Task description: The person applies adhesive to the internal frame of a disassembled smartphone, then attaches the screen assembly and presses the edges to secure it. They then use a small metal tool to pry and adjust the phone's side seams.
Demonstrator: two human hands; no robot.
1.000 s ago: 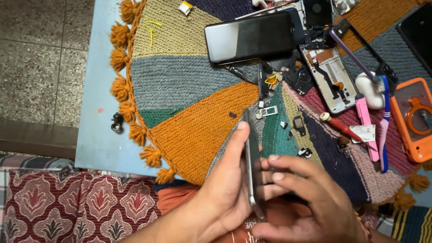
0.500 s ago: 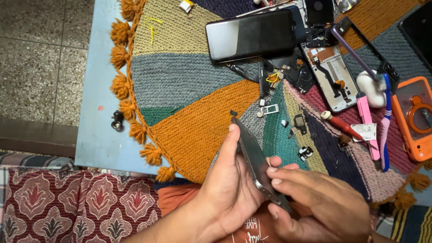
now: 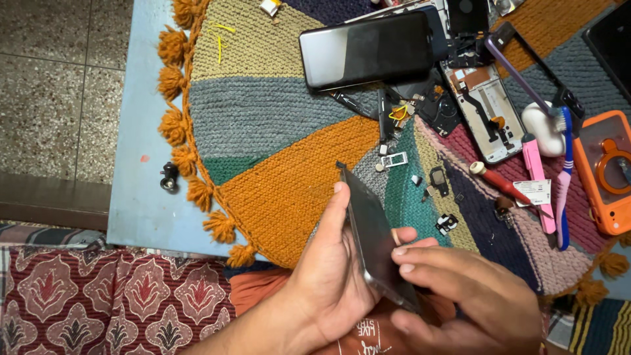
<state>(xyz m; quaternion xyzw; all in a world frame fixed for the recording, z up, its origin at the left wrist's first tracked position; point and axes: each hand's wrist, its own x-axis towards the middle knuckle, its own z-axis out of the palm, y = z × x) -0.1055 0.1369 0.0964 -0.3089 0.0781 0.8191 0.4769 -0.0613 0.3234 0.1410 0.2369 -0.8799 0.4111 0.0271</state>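
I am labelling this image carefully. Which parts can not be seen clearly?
Head view:
- Thin dark phone panel: lower end hidden by right hand.
- Left hand: palm hidden behind panel.
- Orange phone case: cut off by right edge.
- Tiny metal parts: too small to identify.

Left hand (image 3: 328,289) cradling a thin dark phone panel (image 3: 374,240) tilted on edge, right hand (image 3: 460,296) fingertips pressing its face, above a multicoloured knitted mat (image 3: 276,131) strewn with phone parts

Phone (image 3: 368,49) on mat (image 3: 276,125), parts right, screen panel (image 3: 374,240) btwn hands.
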